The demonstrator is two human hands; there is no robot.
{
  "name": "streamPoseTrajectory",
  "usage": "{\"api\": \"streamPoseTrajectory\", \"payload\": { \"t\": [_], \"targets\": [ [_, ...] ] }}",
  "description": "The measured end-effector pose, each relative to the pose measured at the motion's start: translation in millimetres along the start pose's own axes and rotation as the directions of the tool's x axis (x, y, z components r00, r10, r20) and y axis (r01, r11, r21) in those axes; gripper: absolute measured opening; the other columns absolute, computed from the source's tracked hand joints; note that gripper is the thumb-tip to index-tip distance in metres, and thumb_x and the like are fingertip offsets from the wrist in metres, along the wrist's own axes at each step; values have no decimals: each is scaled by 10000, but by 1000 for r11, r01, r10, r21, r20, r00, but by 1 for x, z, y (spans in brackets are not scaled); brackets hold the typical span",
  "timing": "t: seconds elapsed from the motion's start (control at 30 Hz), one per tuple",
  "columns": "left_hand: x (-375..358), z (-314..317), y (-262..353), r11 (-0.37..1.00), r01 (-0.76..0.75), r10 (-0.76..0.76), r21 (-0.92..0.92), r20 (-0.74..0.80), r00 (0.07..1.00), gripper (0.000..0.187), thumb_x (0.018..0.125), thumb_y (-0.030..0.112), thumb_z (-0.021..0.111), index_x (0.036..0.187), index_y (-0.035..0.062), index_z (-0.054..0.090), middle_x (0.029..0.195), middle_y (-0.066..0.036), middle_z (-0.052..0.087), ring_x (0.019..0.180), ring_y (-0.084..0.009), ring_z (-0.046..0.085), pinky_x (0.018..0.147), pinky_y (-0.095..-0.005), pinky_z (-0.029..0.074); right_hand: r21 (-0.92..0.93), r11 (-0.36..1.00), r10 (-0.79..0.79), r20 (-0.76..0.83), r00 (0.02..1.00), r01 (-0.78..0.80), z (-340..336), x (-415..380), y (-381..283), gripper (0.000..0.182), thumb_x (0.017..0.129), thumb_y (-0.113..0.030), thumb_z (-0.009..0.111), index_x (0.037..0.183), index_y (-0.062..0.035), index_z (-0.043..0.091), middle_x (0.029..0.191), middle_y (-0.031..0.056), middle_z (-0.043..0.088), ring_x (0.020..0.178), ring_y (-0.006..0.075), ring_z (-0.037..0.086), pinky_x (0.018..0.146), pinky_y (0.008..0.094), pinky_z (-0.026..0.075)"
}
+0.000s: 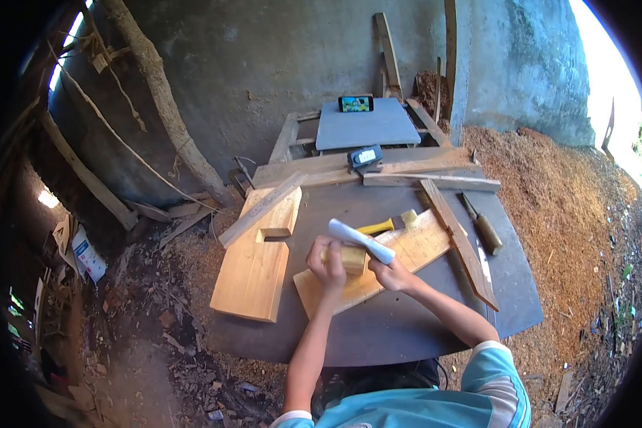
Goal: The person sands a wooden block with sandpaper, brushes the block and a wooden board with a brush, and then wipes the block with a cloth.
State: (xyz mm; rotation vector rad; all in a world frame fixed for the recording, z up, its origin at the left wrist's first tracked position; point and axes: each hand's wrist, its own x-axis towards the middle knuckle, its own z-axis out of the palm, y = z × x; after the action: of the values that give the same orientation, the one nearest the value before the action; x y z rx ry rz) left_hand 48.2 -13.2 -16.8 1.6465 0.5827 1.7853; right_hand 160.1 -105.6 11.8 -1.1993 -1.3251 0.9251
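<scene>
My left hand (326, 265) is closed on a small light wooden block (353, 260), which is above a wide board (424, 241) lying aslant on the dark table. My right hand (394, 275) grips the lower end of a white, rolled or tube-like object (362, 240) that slants across just above the block. Whether the white object touches the block I cannot tell. Just beyond my hands, a yellow-handled tool (376, 227) lies by the board, its head near a small pale block (409, 218).
A notched board (250, 280) and a thin strip (262, 210) lie at the left. To the right are a long dark strip (464, 250) and a wooden-handled chisel (488, 234). Farther back are a black device (364, 156) and a phone (356, 104) on a grey panel (367, 127).
</scene>
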Motion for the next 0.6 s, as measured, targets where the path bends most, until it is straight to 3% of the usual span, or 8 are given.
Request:
{"api": "streamPoseTrajectory", "payload": {
  "t": [0.1,0.17,0.27,0.37,0.43,0.47,0.53,0.6],
  "targets": [
    [-5,-3,-7,996,88,-87,-30,32,996,144,814,143,497,822,3,529,756,-57,539,699,-139,495,661,-283,413,-44,997,61,51,997,-58,-2,2,48,594,779,4,377,1368,4,303,1243,187,468,1182,237,421,987,310,333],
    [-3,0,-5,998,62,-62,-20,-5,998,140,815,144,492,849,9,514,797,-54,519,737,-138,482,688,-282,405,25,987,157,55,986,-158,-3,1,16,601,775,-3,381,1370,7,295,1263,186,452,1207,236,399,1003,311,319],
    [-4,-2,-4,998,67,-67,9,-27,997,130,810,136,488,860,17,493,844,-57,491,789,-141,461,732,-286,391,26,998,62,66,996,-64,-2,-1,15,617,766,-10,388,1375,6,290,1262,174,452,1195,238,402,1002,300,313],
    [-4,0,-3,997,76,-76,6,-23,997,124,799,129,488,853,18,474,847,-57,467,811,-150,442,762,-295,377,19,980,193,106,975,-196,-4,-2,12,630,758,-14,394,1379,0,289,1298,171,427,1225,238,376,1018,296,293],
    [0,1,-4,999,29,-28,28,-28,999,126,798,129,487,850,15,470,841,-58,462,806,-153,442,752,-296,378,19,997,77,120,990,-80,-9,2,0,648,753,-12,394,1391,-10,278,1327,176,411,1244,239,360,1027,301,283],
    [-1,2,1,996,83,-81,40,-31,996,129,796,129,484,851,14,468,841,-58,456,815,-157,439,761,-300,372,28,1000,-11,119,993,8,-11,4,-4,660,751,-9,392,1399,-18,269,1344,179,401,1251,240,353,1031,304,278],
    [-2,2,5,993,98,-95,68,-51,994,128,792,127,485,853,15,468,850,-58,451,824,-158,436,770,-303,368,41,999,22,121,992,-27,-6,-1,4,697,738,1,387,1417,-36,237,1353,181,396,1264,240,342,1037,307,271],
    [-3,1,1,996,57,-54,72,-49,997,135,792,128,485,864,14,470,866,-61,443,844,-163,432,790,-311,361,62,950,290,178,940,-305,-6,0,2,730,723,12,378,1431,-53,212,1380,182,367,1291,252,313,1051,313,251]
  ]
}}
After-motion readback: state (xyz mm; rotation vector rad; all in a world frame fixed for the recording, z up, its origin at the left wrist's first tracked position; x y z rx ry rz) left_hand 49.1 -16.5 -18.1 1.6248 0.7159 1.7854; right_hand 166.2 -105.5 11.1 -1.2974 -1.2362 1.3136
